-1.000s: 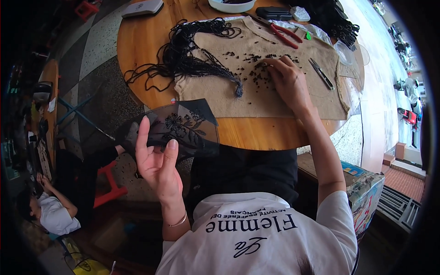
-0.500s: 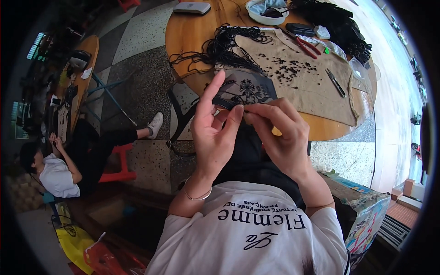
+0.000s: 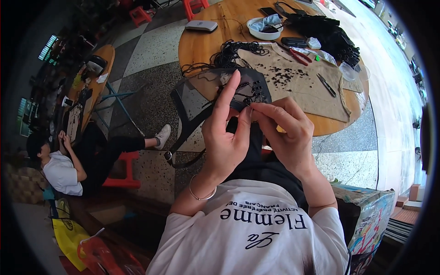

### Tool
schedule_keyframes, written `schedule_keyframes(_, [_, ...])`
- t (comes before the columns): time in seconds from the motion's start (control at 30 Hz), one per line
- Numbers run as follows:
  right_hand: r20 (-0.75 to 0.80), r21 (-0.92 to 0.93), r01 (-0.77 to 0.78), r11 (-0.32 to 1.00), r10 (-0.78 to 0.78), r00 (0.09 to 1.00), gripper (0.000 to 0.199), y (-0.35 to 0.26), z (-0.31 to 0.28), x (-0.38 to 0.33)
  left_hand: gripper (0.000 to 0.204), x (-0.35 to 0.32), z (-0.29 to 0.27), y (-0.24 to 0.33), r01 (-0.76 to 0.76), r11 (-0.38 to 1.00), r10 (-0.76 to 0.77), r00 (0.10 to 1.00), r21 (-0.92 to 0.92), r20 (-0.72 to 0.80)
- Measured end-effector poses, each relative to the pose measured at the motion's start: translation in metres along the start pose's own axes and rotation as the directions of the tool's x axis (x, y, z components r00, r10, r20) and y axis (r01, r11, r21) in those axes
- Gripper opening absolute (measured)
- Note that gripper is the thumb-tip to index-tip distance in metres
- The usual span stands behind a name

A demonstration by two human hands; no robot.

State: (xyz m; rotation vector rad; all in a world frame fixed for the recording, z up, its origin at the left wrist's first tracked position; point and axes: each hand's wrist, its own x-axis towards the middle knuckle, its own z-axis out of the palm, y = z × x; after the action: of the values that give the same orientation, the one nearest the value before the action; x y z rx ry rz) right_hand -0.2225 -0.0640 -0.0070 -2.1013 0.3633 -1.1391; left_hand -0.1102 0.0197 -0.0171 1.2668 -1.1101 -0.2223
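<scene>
Your left hand (image 3: 227, 137) is raised in front of your chest, palm toward you, with its forefinger stretched straight up and its other fingers (image 3: 242, 126) curled against the lower edge of a sheer black mesh panel (image 3: 215, 94), pinching it from below. Your right hand (image 3: 286, 133) meets it just beside, its thumb and forefinger pressed together at the same edge of the panel, on something too small to make out. The mesh panel is held up in the air between you and the round wooden tabletop (image 3: 201, 43), and small dark beads (image 3: 250, 89) are sewn in short rows on its upper right part. A black strap with a metal ring (image 3: 176, 153) hangs down from the panel's left side. On the tabletop beyond lies a tan cloth (image 3: 311, 89) sprinkled with loose black beads (image 3: 286, 73), with a tangle of black cord (image 3: 229, 55) at its left end. Red-handled pliers (image 3: 300, 56) and a pair of dark tweezers (image 3: 326, 85) rest on the cloth. A white bowl (image 3: 261, 30) stands farther back. To your left, well apart, a person in a white shirt (image 3: 59, 169) sits low beside a red stool (image 3: 123, 172)
</scene>
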Motion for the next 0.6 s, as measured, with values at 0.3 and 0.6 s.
schedule_keyframes(0.3, [-0.103,0.189,-0.07,0.979,0.09,0.991,0.008,-0.003,-0.004,-0.003,0.06,-0.007,0.017,-0.006,-0.127,0.991,0.128,0.991,0.038,-0.043])
schedule_keyframes(0.6, [0.437,0.689,-0.674,0.268,0.588,0.68,0.016,0.085,-0.017,-0.032,0.075,-0.001,0.024,-0.002,0.158,0.789,-0.214,0.977,-0.594,-0.024])
